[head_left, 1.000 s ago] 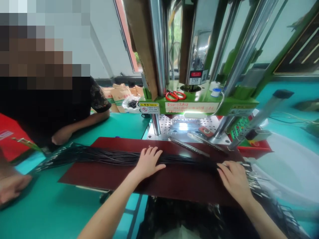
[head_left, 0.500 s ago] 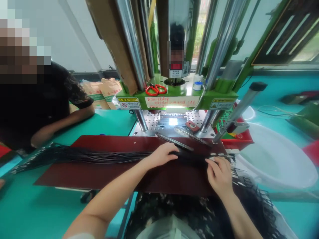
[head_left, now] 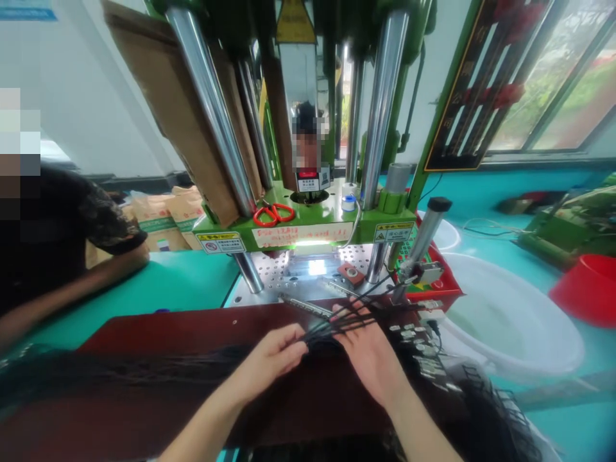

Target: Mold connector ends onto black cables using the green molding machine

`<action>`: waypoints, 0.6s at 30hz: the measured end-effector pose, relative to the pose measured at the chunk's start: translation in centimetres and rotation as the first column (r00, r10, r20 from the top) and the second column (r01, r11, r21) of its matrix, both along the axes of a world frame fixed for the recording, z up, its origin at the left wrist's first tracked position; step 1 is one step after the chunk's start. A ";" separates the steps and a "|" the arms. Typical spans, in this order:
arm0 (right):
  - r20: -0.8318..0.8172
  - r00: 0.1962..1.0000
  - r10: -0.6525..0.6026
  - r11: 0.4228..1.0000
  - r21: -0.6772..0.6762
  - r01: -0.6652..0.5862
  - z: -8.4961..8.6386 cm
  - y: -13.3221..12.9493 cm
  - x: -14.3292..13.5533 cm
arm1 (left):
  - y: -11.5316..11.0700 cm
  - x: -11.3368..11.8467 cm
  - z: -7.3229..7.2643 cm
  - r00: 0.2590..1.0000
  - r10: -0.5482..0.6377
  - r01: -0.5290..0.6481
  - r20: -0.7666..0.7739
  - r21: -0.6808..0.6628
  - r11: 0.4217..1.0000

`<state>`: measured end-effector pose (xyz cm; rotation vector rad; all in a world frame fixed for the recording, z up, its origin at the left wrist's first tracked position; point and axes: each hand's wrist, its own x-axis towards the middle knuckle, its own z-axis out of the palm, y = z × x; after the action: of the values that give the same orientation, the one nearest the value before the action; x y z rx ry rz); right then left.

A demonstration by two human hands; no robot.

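My left hand [head_left: 276,359] is closed on several thin black cables [head_left: 325,330] above the dark red board [head_left: 178,327]. Beside it, my right hand [head_left: 363,343] has its fingers spread, with the cables lying across its palm and fingers. Their ends fan out to the upper right, toward the metal arm by the machine. A long bundle of black cables [head_left: 144,372] stretches left over the board, blurred. More cables with metal connectors [head_left: 423,353] hang at the board's right side. Two slotted metal strips [head_left: 305,306] lie just beyond my hands.
A green press [head_left: 308,224] with steel columns stands ahead, red-handled scissors [head_left: 274,215] on its ledge. To the right are a red basket [head_left: 445,285], a large white tub [head_left: 520,314] and a red bucket [head_left: 584,292]. At the left, a person's arm [head_left: 72,289] rests over a green table.
My hands have come closer together. Several cables are now lifted off the board, and my right hand has moved left and spread its fingers. The view has shifted to the right and up.
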<state>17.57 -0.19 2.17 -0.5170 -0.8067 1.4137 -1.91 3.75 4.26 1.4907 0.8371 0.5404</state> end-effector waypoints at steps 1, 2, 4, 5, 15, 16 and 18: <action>-0.076 0.997 -0.015 1.000 -0.020 0.013 0.7 0.8 0.0 | -0.8 -0.1 -0.6 1.000 0.002 -0.003 -0.023 -0.012 1.000; -0.109 0.993 -0.035 0.999 -0.045 0.030 1.3 1.4 0.1 | -1.5 -0.1 -1.2 0.998 -0.001 0.001 -0.064 0.002 1.000; -0.104 0.992 -0.074 0.994 -0.089 0.064 2.2 1.9 0.6 | -2.7 -0.1 -2.3 0.980 0.007 0.019 -0.197 0.130 0.991; -0.085 0.992 -0.089 0.991 -0.104 0.080 2.4 1.8 0.9 | -3.1 0.0 -2.7 0.962 0.032 0.034 -0.272 0.235 0.971; 0.048 0.933 -0.357 0.926 -0.112 0.361 1.2 -1.8 2.5 | 0.5 3.5 -3.1 0.675 0.368 0.431 -0.639 0.747 0.507; 0.069 0.927 -0.369 0.920 -0.110 0.375 1.0 -2.0 2.6 | 0.9 3.7 -3.2 0.654 0.342 0.475 -0.675 0.718 0.509; 0.098 0.920 -0.380 0.914 -0.113 0.389 0.8 -2.2 2.8 | 1.3 3.7 -3.3 0.645 0.299 0.502 -0.703 0.685 0.528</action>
<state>20.37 -2.44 3.00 -0.7885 -0.6304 1.0884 1.82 5.07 0.98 2.8397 1.1832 0.1398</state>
